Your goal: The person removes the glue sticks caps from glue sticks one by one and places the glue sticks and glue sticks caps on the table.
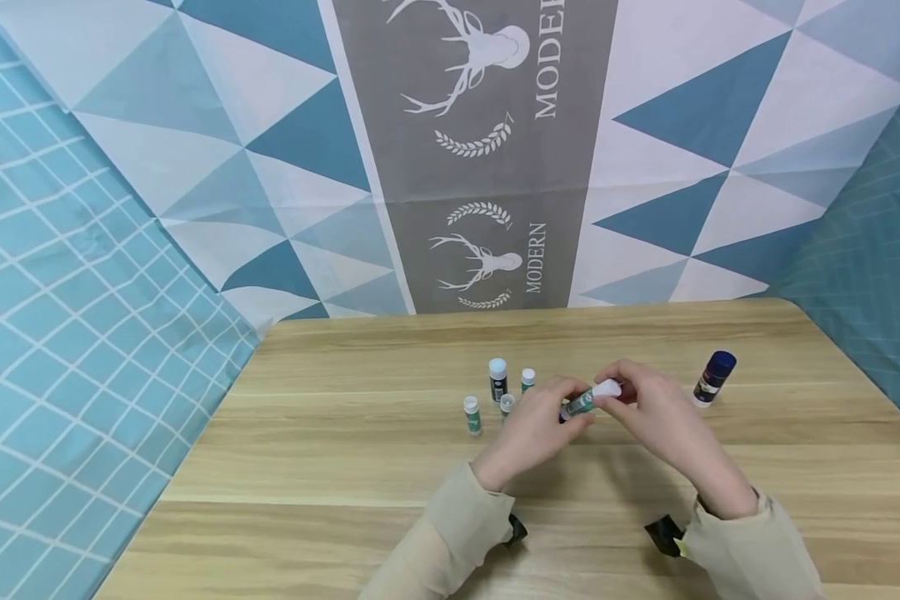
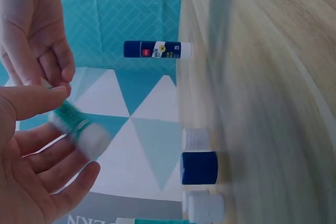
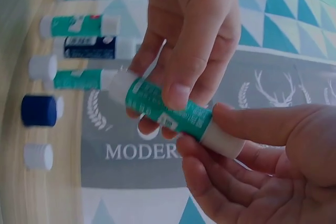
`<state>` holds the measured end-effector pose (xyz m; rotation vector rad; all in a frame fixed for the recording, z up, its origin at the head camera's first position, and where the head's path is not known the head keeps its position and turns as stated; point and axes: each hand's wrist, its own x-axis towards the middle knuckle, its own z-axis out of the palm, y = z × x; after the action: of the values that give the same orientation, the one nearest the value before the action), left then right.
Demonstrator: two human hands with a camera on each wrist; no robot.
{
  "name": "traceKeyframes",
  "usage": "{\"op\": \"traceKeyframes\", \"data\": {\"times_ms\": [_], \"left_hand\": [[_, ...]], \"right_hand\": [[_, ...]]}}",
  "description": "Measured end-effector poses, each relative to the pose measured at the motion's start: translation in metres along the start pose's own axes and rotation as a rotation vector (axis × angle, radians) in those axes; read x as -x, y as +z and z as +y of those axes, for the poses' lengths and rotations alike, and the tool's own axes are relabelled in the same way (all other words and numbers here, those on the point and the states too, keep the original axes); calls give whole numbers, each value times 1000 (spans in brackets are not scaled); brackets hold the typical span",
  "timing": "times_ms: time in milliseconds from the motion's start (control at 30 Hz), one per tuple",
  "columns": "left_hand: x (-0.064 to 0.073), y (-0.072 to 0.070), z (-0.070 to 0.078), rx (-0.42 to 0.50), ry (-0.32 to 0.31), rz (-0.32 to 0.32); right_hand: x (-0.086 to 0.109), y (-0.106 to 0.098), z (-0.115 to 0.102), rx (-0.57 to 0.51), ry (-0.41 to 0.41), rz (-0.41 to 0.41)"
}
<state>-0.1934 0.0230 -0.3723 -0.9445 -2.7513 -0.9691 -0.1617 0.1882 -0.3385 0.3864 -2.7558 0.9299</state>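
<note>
Spanning the lower half of the head view, wooden table point(image 1: 345, 467) with a patterned cloth backdrop point(image 1: 195, 167) hung behind its far edge; grey centre strip printed with deer heads.

Both hands raised just above the table, right of centre, meeting over one item. Left hand point(image 1: 534, 427): fingers curled round the body of a green glue stick point(image 1: 587, 401), thumb across the label (right wrist view). Right hand point(image 1: 648, 412): thumb and fingertips pinch the white end of the same stick. Stick lies roughly level, tilted slightly, clear of the table surface. Cannot tell whether the white end piece is seated or loosened.

Dark blue glue stick point(image 1: 714, 377) stands upright, well apart, to the right of the hands near the table's right side.

Cluster of small sticks standing just left of the left hand: dark stick with white cap point(image 1: 498, 379) at the far side, small green stick point(image 1: 527, 380) beside it, another green stick point(image 1: 472, 414) nearer and further left, and a smaller pale one point(image 1: 507, 405) between them, partly hidden by the left fingers.

Beige sleeves point(image 1: 457, 533) cover both wrists.
</note>
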Motion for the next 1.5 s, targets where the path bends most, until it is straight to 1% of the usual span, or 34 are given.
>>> {"op": "traceKeyframes", "data": {"times_ms": [167, 333, 467, 567, 700, 833, 1000, 1167, 1333, 1500], "left_hand": [[5, -8, -1, 31, 8, 36], [11, -17, -7, 17, 49, 91], [16, -26, -11, -48, 105, 174], [20, -32, -16, -96, 129, 228], [24, -40, -20, -100, 126, 254], [27, -48, -23, -89, 112, 289], [28, -55, -26, -101, 130, 353], [28, -57, -26, -112, 158, 386], [26, -60, -26, -98, 161, 395], [28, -61, -26, -87, 151, 365]], "right_hand": [[-2, 0, -5, -106, 17, -42], [-5, 1, -12, -161, 21, -63], [-9, 5, -18, -236, 18, -72], [-13, 12, -23, -309, 2, -89], [-17, 19, -27, -381, -3, -96], [-20, 25, -31, -435, 5, -80], [-26, 29, -36, -451, 9, -62], [-31, 28, -40, -413, 15, -51], [-35, 26, -41, -387, -7, -39], [-34, 27, -39, -367, -40, -42]]}}
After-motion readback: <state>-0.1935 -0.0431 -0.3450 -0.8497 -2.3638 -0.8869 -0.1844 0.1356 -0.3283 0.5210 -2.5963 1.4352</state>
